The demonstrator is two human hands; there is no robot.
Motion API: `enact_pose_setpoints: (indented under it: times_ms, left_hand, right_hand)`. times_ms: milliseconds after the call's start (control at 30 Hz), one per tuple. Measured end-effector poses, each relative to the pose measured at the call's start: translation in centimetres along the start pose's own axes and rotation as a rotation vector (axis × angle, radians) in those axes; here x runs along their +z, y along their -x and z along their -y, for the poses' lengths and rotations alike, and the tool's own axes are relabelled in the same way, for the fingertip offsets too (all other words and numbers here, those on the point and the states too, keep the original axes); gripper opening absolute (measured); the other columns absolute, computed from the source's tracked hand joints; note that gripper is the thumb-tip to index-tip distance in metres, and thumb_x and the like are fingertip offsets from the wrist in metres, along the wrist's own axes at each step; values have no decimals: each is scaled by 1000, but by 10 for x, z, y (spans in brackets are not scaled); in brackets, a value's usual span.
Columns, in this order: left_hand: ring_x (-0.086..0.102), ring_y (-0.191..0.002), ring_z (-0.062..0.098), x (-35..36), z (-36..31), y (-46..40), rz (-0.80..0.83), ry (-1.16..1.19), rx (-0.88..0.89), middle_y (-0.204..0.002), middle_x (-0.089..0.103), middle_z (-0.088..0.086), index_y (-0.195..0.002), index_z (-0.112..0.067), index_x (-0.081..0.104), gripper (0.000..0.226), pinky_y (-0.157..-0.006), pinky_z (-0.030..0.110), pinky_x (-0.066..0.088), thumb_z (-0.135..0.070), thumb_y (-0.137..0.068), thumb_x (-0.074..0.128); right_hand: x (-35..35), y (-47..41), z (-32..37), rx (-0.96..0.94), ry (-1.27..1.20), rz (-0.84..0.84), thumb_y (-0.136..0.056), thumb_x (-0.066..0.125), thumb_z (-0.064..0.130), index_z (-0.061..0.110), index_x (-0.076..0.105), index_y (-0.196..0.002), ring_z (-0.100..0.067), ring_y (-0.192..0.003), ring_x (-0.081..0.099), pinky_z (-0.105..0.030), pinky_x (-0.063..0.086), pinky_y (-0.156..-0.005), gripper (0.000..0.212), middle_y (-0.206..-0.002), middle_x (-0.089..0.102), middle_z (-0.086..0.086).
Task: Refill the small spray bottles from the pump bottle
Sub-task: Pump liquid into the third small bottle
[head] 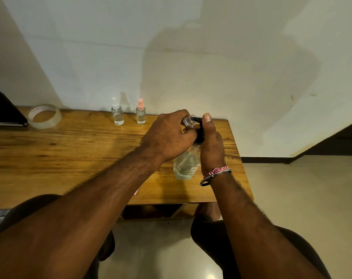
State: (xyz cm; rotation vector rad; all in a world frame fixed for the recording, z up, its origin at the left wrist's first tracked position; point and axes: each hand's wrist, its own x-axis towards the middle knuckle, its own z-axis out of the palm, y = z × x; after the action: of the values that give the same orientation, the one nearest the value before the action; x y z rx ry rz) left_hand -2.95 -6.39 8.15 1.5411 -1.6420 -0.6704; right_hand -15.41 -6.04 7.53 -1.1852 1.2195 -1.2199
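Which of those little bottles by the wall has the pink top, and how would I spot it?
Start at the wooden table and look along its far edge by the wall. Two small spray bottles stand there side by side; the pink-capped bottle is the one nearer the hands, while the white-capped bottle stands nearer the tape roll.
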Motion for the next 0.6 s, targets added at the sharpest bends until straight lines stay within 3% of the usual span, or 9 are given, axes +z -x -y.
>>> enact_pose_setpoints:
  times_ms: [167,267,433,600]
  left_hand:
    - [66,-71,14,1,0,0,14,-6,-5,-78,69,-9,-94,-29,67,7,-65,41,59,-31,-88,71]
    - [66,-72,14,2,1,0,24,-13,-16,-79,70,-9,-95,-29,68,8,-65,40,59,-31,-88,71]
    - [65,-69,14,3,2,1,30,-6,-12,-77,69,-9,-92,-30,67,7,-60,35,54,-30,-87,71]
    - [61,-64,13,4,4,1,34,-11,-18,-74,67,-9,-89,-31,65,8,-57,27,43,-28,-86,72]
  right_hand:
    - [1,-3,-3,13,-25,-26,-78,52,72,28,81,-87,-22,-96,74,-31,56,-81,54,-93,80,-5]
    - [1,-3,-3,28,-27,-48,-74,52,72,27,80,-86,-19,-95,74,-31,55,-80,54,-92,80,-4]
    - [-1,-4,-4,40,-13,-56,-87,52,57,26,80,-83,-15,-90,74,-30,55,-78,42,-88,79,-2]
    - [-1,-3,0,64,-33,-61,-87,53,50,31,80,-69,-5,-77,71,-27,51,-72,38,-76,77,5]
